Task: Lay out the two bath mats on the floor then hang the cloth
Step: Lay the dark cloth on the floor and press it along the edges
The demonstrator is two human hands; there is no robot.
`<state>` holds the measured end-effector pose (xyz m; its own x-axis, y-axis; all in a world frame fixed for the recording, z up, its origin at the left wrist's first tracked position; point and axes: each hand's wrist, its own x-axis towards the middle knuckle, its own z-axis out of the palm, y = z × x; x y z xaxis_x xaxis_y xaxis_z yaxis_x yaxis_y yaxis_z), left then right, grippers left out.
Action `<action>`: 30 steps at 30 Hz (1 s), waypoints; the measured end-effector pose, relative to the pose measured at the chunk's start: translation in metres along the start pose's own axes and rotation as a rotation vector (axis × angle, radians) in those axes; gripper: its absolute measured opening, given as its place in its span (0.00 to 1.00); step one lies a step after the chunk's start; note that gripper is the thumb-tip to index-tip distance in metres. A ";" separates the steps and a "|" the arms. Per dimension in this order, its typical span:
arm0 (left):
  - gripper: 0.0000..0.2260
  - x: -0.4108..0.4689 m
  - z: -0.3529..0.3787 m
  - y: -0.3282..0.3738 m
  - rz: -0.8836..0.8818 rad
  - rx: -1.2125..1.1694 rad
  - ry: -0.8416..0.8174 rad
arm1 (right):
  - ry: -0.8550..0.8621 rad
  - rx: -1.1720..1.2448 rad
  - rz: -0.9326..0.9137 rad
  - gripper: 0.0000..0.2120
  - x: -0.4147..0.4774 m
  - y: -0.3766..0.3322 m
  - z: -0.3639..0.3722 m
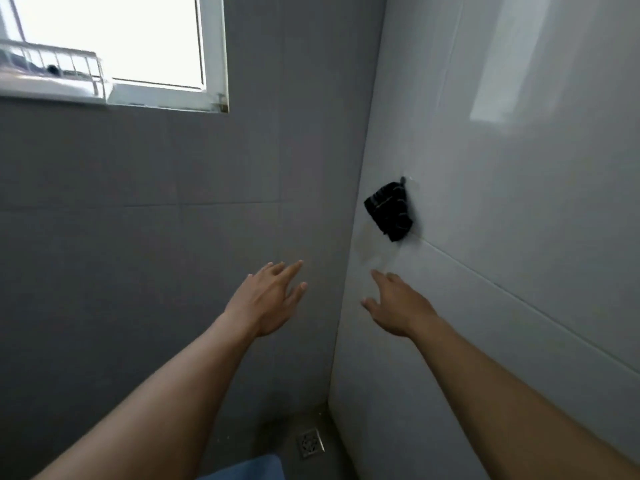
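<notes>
A small black cloth (389,211) hangs from a hook (404,181) on the white tiled wall to the right of the corner. My left hand (268,299) is stretched out in front of the grey wall, fingers straight, holding nothing. My right hand (398,304) reaches toward the white wall just below the cloth, fingers spread and empty, apart from the cloth. A corner of a blue bath mat (249,469) lies on the floor at the bottom edge; the rest is out of view.
A metal floor drain (310,442) sits in the corner of the dark floor beside the mat. High on the left, a wire rack (52,72) stands on the sill of a bright window (138,39).
</notes>
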<state>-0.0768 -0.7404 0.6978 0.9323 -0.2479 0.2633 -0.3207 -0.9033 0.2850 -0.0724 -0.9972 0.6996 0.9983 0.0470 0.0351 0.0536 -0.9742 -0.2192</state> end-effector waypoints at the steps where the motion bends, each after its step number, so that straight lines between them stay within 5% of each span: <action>1: 0.26 0.009 -0.008 0.004 0.008 -0.012 0.011 | 0.013 -0.001 0.010 0.34 0.004 0.002 -0.013; 11: 0.25 0.075 -0.061 0.016 0.050 -0.028 0.042 | 0.100 0.063 0.080 0.34 0.030 0.017 -0.083; 21: 0.24 0.184 -0.018 0.040 0.150 -0.077 -0.001 | 0.193 0.034 0.090 0.30 0.108 0.045 -0.089; 30: 0.25 0.313 0.021 0.054 0.207 -0.133 -0.020 | 0.481 -0.080 0.129 0.19 0.204 0.062 -0.086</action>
<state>0.2013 -0.8745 0.7768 0.8474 -0.4308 0.3102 -0.5228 -0.7789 0.3463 0.1320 -1.0666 0.7766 0.8715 -0.1640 0.4622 -0.0906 -0.9800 -0.1771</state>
